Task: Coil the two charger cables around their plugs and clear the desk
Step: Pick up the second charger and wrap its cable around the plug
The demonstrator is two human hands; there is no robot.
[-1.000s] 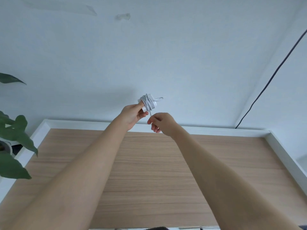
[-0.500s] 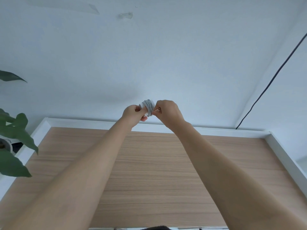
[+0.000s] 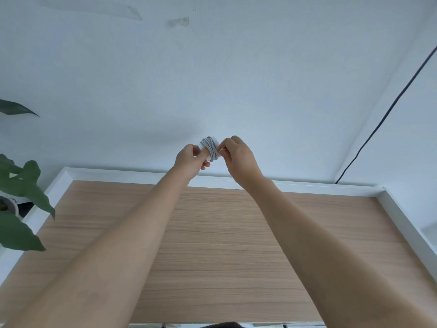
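A white charger plug with its pale cable wound around it is held up in the air in front of the wall, above the far edge of the wooden desk. My left hand grips the plug from the left. My right hand pinches the loose end of the cable against the right side of the coil. No second charger is in view.
A white rim borders the desk at the back and both sides. A leafy green plant stands off the left edge. A black cord runs down the right wall to the desk's back corner.
A second ago my right hand was below the coil and a small loop of cable stuck out to the right. It has risen to the coil's right side and the loop is no longer showing.
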